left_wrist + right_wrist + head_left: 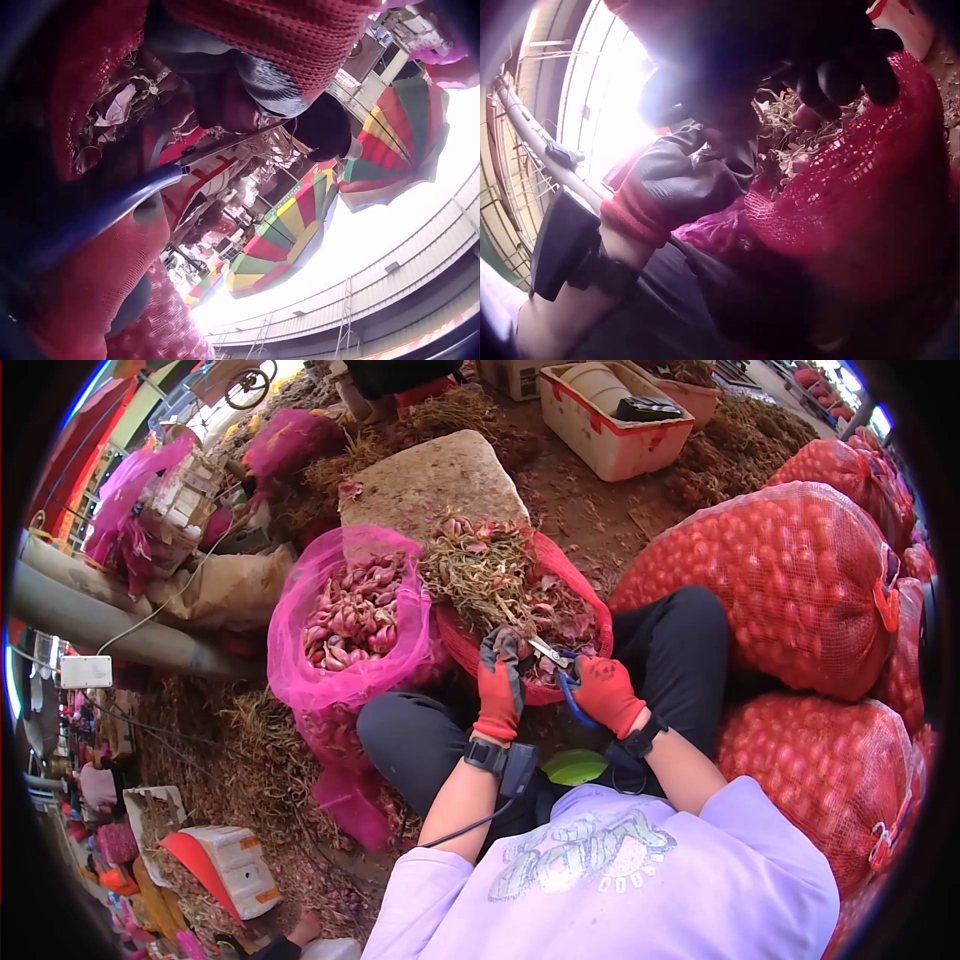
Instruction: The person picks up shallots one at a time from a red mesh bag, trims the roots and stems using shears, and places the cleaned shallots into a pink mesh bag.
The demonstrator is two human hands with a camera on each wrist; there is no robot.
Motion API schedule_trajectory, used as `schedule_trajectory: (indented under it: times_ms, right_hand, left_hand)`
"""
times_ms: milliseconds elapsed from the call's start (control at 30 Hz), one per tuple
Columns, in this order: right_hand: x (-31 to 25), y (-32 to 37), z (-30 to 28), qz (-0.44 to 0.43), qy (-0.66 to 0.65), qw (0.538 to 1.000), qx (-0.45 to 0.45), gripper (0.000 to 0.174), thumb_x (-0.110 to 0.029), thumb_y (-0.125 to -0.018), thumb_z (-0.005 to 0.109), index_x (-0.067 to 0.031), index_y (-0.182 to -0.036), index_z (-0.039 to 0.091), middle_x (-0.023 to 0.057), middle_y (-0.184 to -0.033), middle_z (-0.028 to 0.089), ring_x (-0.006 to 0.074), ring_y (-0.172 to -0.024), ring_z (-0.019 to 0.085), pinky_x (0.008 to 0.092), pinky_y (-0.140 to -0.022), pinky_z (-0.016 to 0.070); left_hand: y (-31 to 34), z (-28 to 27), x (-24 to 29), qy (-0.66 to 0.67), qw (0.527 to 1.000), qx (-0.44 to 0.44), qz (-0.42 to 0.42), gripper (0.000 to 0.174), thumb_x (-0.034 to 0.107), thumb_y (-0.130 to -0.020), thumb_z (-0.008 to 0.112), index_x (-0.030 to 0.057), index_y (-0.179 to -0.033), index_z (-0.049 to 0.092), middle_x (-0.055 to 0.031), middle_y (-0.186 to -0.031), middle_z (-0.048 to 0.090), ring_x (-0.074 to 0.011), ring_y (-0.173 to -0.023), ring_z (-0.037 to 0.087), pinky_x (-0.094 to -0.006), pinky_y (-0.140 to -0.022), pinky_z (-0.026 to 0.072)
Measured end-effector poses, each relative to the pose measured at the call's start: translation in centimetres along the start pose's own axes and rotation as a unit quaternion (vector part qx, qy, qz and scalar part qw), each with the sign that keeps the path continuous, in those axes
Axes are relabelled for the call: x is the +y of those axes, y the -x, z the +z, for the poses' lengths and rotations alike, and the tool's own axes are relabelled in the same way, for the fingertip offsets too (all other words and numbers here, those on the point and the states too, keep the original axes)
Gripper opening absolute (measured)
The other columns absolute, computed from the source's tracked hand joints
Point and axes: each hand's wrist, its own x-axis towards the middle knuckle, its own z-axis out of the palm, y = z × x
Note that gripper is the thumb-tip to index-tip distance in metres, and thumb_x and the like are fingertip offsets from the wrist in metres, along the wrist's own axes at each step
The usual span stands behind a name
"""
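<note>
My right hand (605, 695), in a red and dark grey glove, grips blue-handled scissors (547, 652). Their blades point left, toward my left hand (500, 685). That hand wears a matching glove, and its curled fingers pinch a small reddish shallot (229, 109), mostly hidden by them. In the left wrist view the blade (225, 147) reaches close under those fingertips. Below both hands sits a red mesh bag (598, 622) with dry stalks (480, 570) and shallots in it. To its left, a pink mesh bag (288, 622) stands with its mouth spread, holding loose shallots (350, 615).
Large full red mesh sacks (770, 580) crowd the right side. A flat pale board (435, 480) lies beyond the bags. A white foam box (615, 445) stands at the back. A thick grey pipe (130, 625) runs along the left, and a green dish (575, 767) sits by the lap.
</note>
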Motion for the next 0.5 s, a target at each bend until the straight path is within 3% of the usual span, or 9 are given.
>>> schedule_trajectory:
  times_ms: [133, 233, 333, 433, 500]
  right_hand:
    - [1.9, -1.0, -0.2, 0.016, -0.123, 0.987, -0.102, 0.041, -0.041, -0.083, 0.058, 0.0003, -0.084, 0.064, 0.0223, -0.074, 0.062, 0.0349, -0.071, 0.063, 0.0431, -0.064, 0.0482]
    - [2.8, -1.3, -0.1, -0.057, -0.206, 0.967, -0.141, 0.034, -0.037, -0.081, 0.063, -0.0039, -0.089, 0.065, 0.0169, -0.076, 0.062, 0.034, -0.079, 0.061, 0.0415, -0.067, 0.0453]
    - [1.3, -1.0, -1.8, -0.018, -0.223, 0.967, -0.123, 0.039, -0.04, -0.081, 0.062, -0.0024, -0.092, 0.063, 0.0181, -0.079, 0.062, 0.0343, -0.081, 0.061, 0.0414, -0.071, 0.046]
    - [0.8, -0.5, -1.4, -0.031, -0.039, 0.997, -0.055, 0.054, -0.052, -0.082, 0.057, 0.0, -0.097, 0.06, 0.0188, -0.085, 0.063, 0.034, -0.08, 0.063, 0.0405, -0.073, 0.0492]
    - [0.8, -0.5, -1.5, -0.039, 0.001, 0.998, -0.05, 0.05, -0.047, -0.082, 0.058, -0.0004, -0.1, 0.058, 0.0187, -0.085, 0.062, 0.0343, -0.082, 0.062, 0.0414, -0.074, 0.0481]
  left_hand:
    - [-0.4, 0.0, 0.3, 0.043, 0.997, -0.017, -0.067, 0.019, 0.024, -0.094, 0.055, 0.0105, -0.109, 0.053, -0.0007, -0.093, 0.058, -0.0116, -0.082, 0.058, -0.0301, -0.077, 0.052]
    - [-0.6, -0.1, 0.7, 0.056, 0.992, -0.019, -0.11, 0.019, 0.025, -0.095, 0.053, 0.0109, -0.109, 0.054, -0.0013, -0.096, 0.058, -0.0126, -0.085, 0.058, -0.0308, -0.078, 0.0514]
    - [-1.0, -0.9, 0.1, 0.091, 0.988, -0.011, -0.124, 0.021, 0.025, -0.095, 0.052, 0.0112, -0.111, 0.055, -0.002, -0.098, 0.057, -0.0138, -0.088, 0.058, -0.0316, -0.08, 0.0508]
    - [-1.3, -1.9, -0.1, 0.078, 0.99, -0.034, -0.109, 0.023, 0.024, -0.095, 0.053, 0.0113, -0.114, 0.055, -0.002, -0.097, 0.057, -0.0143, -0.088, 0.058, -0.0322, -0.08, 0.0503]
    - [-1.3, -2.2, 0.0, 0.047, 0.989, -0.073, -0.117, 0.022, 0.023, -0.095, 0.053, 0.0115, -0.114, 0.055, -0.0015, -0.096, 0.057, -0.0141, -0.087, 0.057, -0.0316, -0.079, 0.0498]
